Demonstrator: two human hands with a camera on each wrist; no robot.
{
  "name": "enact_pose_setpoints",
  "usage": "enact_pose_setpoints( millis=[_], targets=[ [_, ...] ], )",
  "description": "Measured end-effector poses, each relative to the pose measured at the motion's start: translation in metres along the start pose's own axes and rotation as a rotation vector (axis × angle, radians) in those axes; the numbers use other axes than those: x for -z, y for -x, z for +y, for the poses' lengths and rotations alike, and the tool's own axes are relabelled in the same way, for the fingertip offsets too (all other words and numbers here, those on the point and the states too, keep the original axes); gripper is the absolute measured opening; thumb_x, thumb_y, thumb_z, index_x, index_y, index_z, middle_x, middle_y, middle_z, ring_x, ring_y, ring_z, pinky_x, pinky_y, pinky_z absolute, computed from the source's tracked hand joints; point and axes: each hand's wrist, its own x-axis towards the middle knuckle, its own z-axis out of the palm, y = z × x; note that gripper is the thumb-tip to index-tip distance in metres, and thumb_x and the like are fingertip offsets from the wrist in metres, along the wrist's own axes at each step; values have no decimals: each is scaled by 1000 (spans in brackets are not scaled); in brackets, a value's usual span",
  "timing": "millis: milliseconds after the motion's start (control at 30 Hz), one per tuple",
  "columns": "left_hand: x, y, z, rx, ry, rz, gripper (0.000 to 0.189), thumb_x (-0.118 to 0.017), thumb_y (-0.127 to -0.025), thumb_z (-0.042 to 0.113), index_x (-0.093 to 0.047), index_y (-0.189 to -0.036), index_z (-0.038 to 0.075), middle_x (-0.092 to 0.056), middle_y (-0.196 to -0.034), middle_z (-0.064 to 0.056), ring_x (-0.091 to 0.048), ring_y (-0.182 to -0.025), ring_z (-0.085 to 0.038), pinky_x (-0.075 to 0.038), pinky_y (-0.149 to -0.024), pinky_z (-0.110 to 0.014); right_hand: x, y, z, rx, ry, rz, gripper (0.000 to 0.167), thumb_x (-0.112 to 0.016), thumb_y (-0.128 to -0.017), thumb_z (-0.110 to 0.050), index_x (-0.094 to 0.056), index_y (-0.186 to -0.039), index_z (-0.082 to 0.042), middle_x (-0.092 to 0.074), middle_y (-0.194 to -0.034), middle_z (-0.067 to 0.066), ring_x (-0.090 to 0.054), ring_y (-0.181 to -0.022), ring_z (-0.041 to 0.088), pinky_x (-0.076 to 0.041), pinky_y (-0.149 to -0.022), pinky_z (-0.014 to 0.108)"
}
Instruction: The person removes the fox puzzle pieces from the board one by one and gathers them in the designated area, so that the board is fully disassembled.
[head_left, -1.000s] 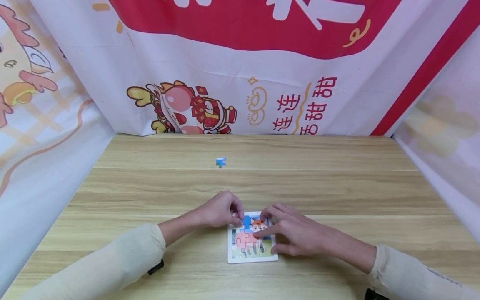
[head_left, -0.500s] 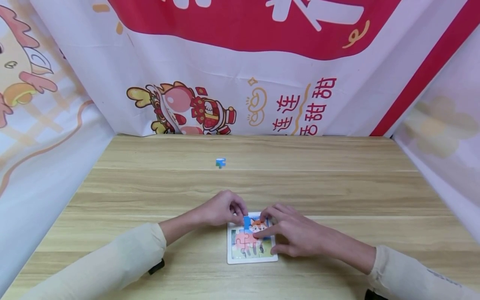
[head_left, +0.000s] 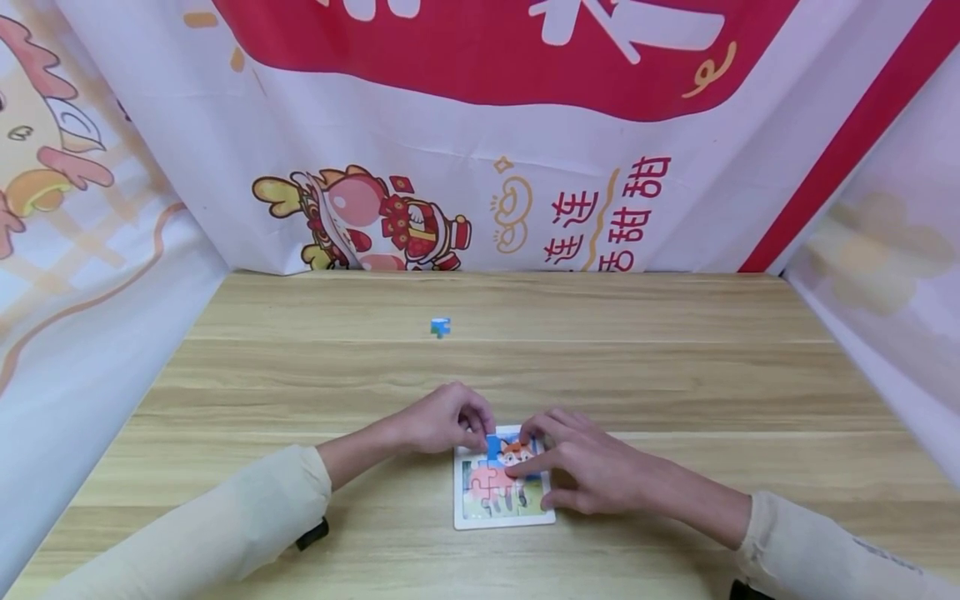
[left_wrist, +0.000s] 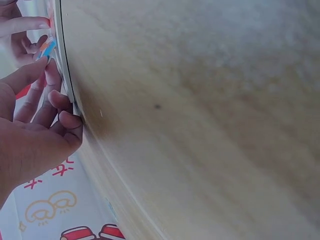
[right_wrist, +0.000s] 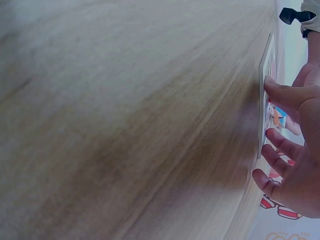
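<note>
While the left hand (head_left: 453,421) pinches a blue puzzle piece (left_wrist: 48,48) near the far left corner of a white-framed cartoon fox jigsaw (head_left: 459,500), the right hand (head_left: 592,462) holds its fingers apart, index fingertip on the picture and thumb at the right edge. The jigsaw lies about midway between the left and right edges of the wood-grain desk (head_left: 300,375); a loose blue-and-green piece (head_left: 440,327) lies near the far edge.
</note>
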Motion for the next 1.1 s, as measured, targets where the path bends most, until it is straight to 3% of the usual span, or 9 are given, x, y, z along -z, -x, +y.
enact_pose_setpoints(
  millis=[267,433,900,1100],
  targets=[
    [4,-1,0,-13,-2,-19,10,-74,-88,-7,-72,-96,0,-68,-84,-2,-62,-79,-12,-52,-76,-25,0,1,-1,-14,-10,-8,49,-82,-90,-34,-68,-137,-35,-51,-147,8,-44,-133,24,-39,-112,54],
    [12,0,-1,6,27,34,10,-74,-90,-3,-72,-99,2,-69,-91,-4,-63,-85,-15,-51,-82,-30,0,1,0,-7,-1,2,51,-82,-89,-34,-67,-138,-34,-52,-146,8,-45,-132,24,-40,-112,53],
    [23,-6,0,-5,23,107,9,-71,-96,1,-73,-104,3,-70,-93,-4,-63,-86,-16,-52,-79,-30,-1,1,0,6,5,22,51,-83,-88,-34,-69,-137,-34,-54,-143,6,-46,-130,23,-41,-109,53],
    [32,-11,0,-12,21,169,9,-72,-95,1,-73,-103,2,-70,-94,-5,-63,-87,-17,-52,-80,-32,-2,1,0,13,12,24,50,-82,-88,-34,-68,-137,-34,-54,-142,6,-46,-130,23,-40,-111,53]
  ],
)
